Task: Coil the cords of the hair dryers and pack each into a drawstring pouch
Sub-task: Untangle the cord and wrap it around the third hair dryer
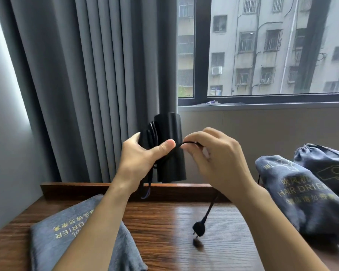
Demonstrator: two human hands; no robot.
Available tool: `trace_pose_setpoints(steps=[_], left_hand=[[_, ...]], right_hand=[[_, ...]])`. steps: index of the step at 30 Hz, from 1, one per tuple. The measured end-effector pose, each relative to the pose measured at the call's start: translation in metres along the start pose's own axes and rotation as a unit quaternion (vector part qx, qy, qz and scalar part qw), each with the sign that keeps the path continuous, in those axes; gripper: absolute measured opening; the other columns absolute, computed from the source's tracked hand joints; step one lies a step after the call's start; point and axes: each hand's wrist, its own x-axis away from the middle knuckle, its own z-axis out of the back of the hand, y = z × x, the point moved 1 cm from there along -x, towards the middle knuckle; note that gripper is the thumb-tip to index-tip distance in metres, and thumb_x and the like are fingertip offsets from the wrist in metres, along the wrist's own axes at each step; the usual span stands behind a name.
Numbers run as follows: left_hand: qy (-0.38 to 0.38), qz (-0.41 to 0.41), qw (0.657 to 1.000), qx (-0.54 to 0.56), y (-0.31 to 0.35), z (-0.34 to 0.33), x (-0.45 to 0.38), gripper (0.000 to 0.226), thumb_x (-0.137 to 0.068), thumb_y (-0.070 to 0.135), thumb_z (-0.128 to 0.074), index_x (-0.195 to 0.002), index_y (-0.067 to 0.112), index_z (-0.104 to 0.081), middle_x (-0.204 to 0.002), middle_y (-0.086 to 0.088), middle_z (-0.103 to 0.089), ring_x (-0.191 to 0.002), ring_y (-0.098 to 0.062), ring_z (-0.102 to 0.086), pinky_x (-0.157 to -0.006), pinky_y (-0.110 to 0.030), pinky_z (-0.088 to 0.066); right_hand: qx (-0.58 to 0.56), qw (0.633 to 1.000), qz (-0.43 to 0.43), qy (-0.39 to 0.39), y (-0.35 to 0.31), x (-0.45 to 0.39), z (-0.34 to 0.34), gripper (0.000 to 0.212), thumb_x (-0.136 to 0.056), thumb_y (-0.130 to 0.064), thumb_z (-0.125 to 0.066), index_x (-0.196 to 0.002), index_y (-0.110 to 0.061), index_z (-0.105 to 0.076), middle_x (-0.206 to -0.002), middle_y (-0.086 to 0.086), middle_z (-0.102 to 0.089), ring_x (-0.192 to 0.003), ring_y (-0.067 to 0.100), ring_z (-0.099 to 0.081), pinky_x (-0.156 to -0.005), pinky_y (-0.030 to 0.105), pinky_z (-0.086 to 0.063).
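One flat, empty grey fabric drawstring pouch with gold lettering (74,231) lies at the near left corner of the dark wooden tabletop (164,222), waiting to be filled. Just beyond it, above the middle of the tabletop, the black two-pin plug (199,228) dangles free on the last hanging stretch of thin black cord (210,207). Higher up, the right hand (213,159) pinches that cord between thumb and forefinger, wrist cocked and knuckles upward, while the left hand (139,161) grips the black cylindrical hair dryer (168,147) upright in the air, thumb pressed over the wound turns to keep them from slipping. The step in hand looks like coiling the cord, nearly done; the next move probably calls for winding the remaining tail round the body and securing the plug before reaching for the flat pouch. At the far right edge rest two filled grey pouches (301,194), side by side and touching.
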Motion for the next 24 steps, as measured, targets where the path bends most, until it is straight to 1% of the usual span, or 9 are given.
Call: trace_pose_setpoints(steps=[3, 5, 7, 9, 12, 14, 17, 21, 24], left_hand=[[-0.063, 0.018, 0.998, 0.008, -0.003, -0.013, 0.006, 0.04, -0.078, 0.026, -0.09, -0.11, 0.012, -0.071, -0.096, -0.002, -0.081, -0.092, -0.018, -0.078, -0.079, -0.03, -0.063], [-0.102, 0.043, 0.994, 0.024, -0.005, -0.019, 0.01, 0.03, -0.082, 0.033, -0.083, -0.101, 0.012, -0.072, -0.087, 0.0, -0.08, -0.086, -0.018, -0.078, -0.071, -0.03, -0.063], [-0.138, 0.059, 0.989, 0.012, -0.007, -0.023, 0.013, 0.037, -0.08, 0.05, -0.074, -0.085, 0.014, -0.066, -0.07, 0.008, -0.069, -0.069, -0.01, -0.07, -0.06, -0.026, -0.057], [-0.161, 0.071, 0.984, 0.004, -0.009, -0.027, 0.015, 0.046, -0.079, 0.059, -0.065, -0.077, 0.014, -0.058, -0.062, 0.012, -0.059, -0.058, -0.004, -0.06, -0.054, -0.021, -0.05], [-0.171, 0.097, 0.98, 0.029, -0.01, -0.032, 0.017, 0.047, -0.09, 0.056, -0.062, -0.084, 0.01, -0.055, -0.066, 0.005, -0.057, -0.06, -0.008, -0.058, -0.053, -0.022, -0.05], [-0.192, 0.097, 0.975, 0.05, -0.012, -0.031, 0.017, 0.056, -0.086, 0.062, -0.071, -0.086, 0.007, -0.059, -0.075, -0.003, -0.062, -0.069, -0.015, -0.064, -0.059, -0.028, -0.056], [-0.218, 0.101, 0.969, 0.063, -0.012, -0.029, 0.018, 0.072, -0.069, 0.059, -0.084, -0.103, -0.003, -0.066, -0.092, -0.014, -0.074, -0.085, -0.028, -0.074, -0.076, -0.039, -0.063], [-0.233, 0.076, 0.969, 0.036, -0.01, -0.035, 0.023, 0.054, -0.078, 0.045, -0.077, -0.108, 0.001, -0.068, -0.098, -0.018, -0.076, -0.088, -0.03, -0.076, -0.077, -0.044, -0.062], [-0.249, 0.068, 0.966, 0.009, -0.011, -0.042, 0.027, 0.046, -0.086, 0.039, -0.071, -0.109, -0.001, -0.066, -0.094, -0.015, -0.075, -0.087, -0.03, -0.074, -0.079, -0.048, -0.061]], right_hand=[[-0.02, 0.999, -0.033, 0.015, 0.016, -0.001, 0.006, 0.018, -0.092, -0.041, -0.076, -0.094, -0.023, -0.076, -0.086, -0.01, -0.072, -0.073, 0.012, -0.066, -0.065, 0.041, -0.056], [-0.046, 0.996, -0.062, 0.033, 0.023, -0.002, 0.011, 0.027, -0.086, -0.052, -0.078, -0.091, -0.026, -0.076, -0.087, -0.013, -0.074, -0.074, 0.009, -0.069, -0.065, 0.041, -0.057], [-0.066, 0.994, -0.083, 0.037, 0.029, -0.002, 0.015, 0.027, -0.084, -0.054, -0.078, -0.087, -0.027, -0.077, -0.083, -0.014, -0.073, -0.072, 0.01, -0.067, -0.065, 0.039, -0.055], [-0.074, 0.992, -0.093, 0.032, 0.034, -0.003, 0.018, 0.02, -0.084, -0.049, -0.081, -0.084, -0.029, -0.08, -0.077, -0.016, -0.071, -0.068, 0.011, -0.063, -0.063, 0.034, -0.052], [-0.097, 0.988, -0.112, 0.03, 0.039, -0.005, 0.022, 0.01, -0.082, -0.038, -0.085, -0.086, -0.03, -0.083, -0.075, -0.017, -0.072, -0.068, 0.011, -0.064, -0.064, 0.028, -0.05], [-0.137, 0.981, -0.135, 0.039, 0.039, -0.005, 0.025, 0.013, -0.078, -0.037, -0.089, -0.087, -0.029, -0.083, -0.076, -0.016, -0.075, -0.069, 0.013, -0.068, -0.066, 0.029, -0.054], [-0.165, 0.971, -0.169, 0.046, 0.04, -0.006, 0.03, 0.019, -0.072, -0.037, -0.093, -0.086, -0.03, -0.081, -0.066, -0.021, -0.067, -0.059, 0.008, -0.06, -0.063, 0.019, -0.046], [-0.179, 0.967, -0.18, 0.019, 0.042, -0.009, 0.034, 0.012, -0.077, -0.029, -0.09, -0.077, -0.028, -0.078, -0.069, -0.008, -0.07, -0.063, 0.017, -0.061, -0.063, 0.028, -0.047], [-0.154, 0.977, -0.151, 0.003, 0.043, -0.007, 0.034, 0.01, -0.081, -0.019, -0.087, -0.078, -0.021, -0.077, -0.076, -0.008, -0.07, -0.073, 0.014, -0.066, -0.067, 0.024, -0.05]])
